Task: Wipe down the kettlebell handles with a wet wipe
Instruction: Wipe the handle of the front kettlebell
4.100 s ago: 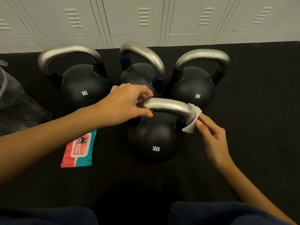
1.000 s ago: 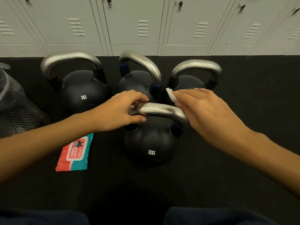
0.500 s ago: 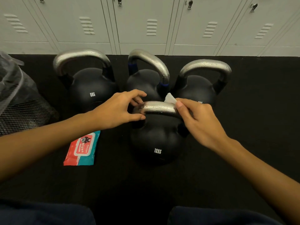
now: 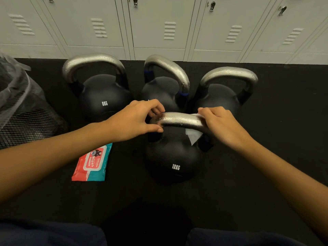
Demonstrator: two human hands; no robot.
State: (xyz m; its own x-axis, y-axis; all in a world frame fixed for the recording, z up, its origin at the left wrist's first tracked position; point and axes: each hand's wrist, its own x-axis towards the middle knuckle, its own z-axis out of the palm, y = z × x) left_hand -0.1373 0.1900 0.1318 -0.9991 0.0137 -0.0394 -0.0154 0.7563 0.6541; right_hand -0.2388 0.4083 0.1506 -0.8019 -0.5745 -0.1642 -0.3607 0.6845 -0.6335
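kettlebells (image 4: 173,155): black bodies, white weight print
handles (image 4: 181,119): speckled silver; blue bands on two
wipe (image 4: 192,136): white
wipes pack (image 4: 93,162): red and teal, white label, dark cartoon figure
floor (image 4: 275,112): black
lockers (image 4: 159,23): pale grey
bin (image 4: 26,125): black mesh, clear liner

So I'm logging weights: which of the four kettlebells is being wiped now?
The front kettlebell marked 12KG: both hands are on its handle, the right hand holding the wet wipe. The three behind are untouched.
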